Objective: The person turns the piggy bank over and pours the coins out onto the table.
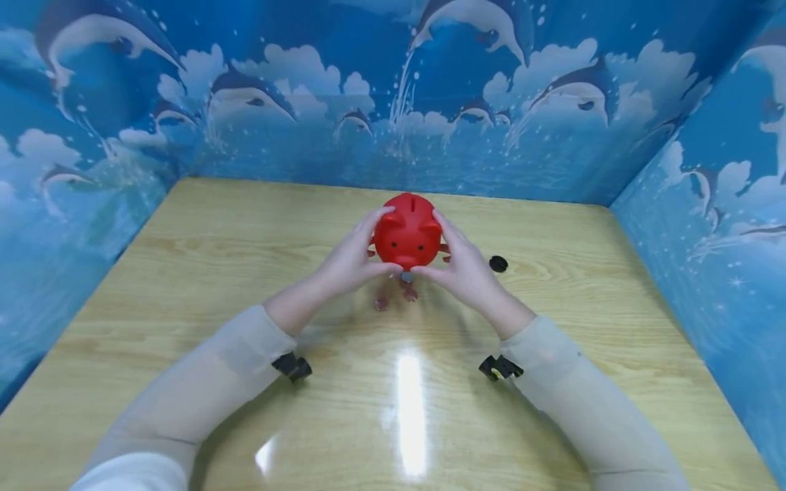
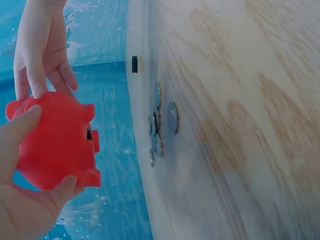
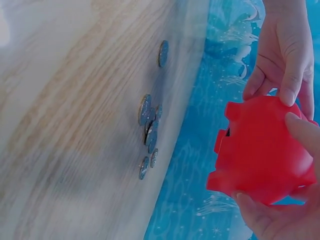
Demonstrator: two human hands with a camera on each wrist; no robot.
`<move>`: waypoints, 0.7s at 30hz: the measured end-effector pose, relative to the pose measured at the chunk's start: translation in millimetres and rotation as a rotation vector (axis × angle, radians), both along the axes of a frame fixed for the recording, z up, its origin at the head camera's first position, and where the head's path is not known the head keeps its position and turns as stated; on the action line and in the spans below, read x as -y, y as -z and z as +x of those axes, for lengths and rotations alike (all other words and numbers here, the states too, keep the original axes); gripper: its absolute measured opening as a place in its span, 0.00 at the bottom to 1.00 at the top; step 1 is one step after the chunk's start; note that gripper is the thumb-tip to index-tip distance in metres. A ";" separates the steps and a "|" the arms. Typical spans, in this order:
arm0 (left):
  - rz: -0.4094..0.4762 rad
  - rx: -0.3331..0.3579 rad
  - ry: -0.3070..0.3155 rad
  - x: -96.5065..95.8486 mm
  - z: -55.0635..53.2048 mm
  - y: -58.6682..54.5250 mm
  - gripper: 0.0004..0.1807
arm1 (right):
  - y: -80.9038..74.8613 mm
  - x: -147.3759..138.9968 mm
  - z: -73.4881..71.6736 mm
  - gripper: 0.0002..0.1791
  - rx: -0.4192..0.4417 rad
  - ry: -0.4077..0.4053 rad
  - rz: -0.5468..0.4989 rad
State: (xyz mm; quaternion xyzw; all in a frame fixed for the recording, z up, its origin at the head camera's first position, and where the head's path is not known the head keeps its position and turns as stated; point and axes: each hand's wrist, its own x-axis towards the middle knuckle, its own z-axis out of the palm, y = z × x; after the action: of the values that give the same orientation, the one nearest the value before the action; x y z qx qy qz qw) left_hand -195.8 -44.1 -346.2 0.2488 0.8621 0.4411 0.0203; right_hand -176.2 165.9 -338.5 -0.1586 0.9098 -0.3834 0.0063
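Observation:
A red piggy bank (image 1: 408,235) is lifted off the table between both hands, its snout facing me and its coin slot on top. My left hand (image 1: 356,256) grips its left side, fingers around the body and thumb low near the snout. On the opposite side my right hand (image 1: 460,269) holds it the same way. In the left wrist view its feet point at the table, and a dark opening (image 2: 89,134) shows in the underside. Below it, several coins (image 3: 145,110) lie on the wood, some overlapping; the piggy bank hides part of them in the head view.
A round black plug (image 1: 498,264) lies on the wooden table (image 1: 258,225), right of the piggy bank. Blue dolphin-print curtains (image 1: 344,143) stand along the back and both sides. A dark wrist camera (image 1: 293,367) hangs at the left sleeve, another camera (image 1: 500,368) at the right.

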 end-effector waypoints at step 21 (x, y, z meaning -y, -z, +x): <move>-0.003 0.015 -0.010 6.8 -5.1 13.1 0.47 | 12.2 12.1 -4.5 0.52 -0.010 0.006 0.046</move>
State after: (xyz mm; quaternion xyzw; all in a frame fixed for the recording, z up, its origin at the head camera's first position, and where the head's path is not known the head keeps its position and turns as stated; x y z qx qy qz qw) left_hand -200.9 -51.0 -359.3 0.2409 0.8637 0.4420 0.0250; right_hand -180.7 153.8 -350.8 -0.1576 0.9190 -0.3614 0.0043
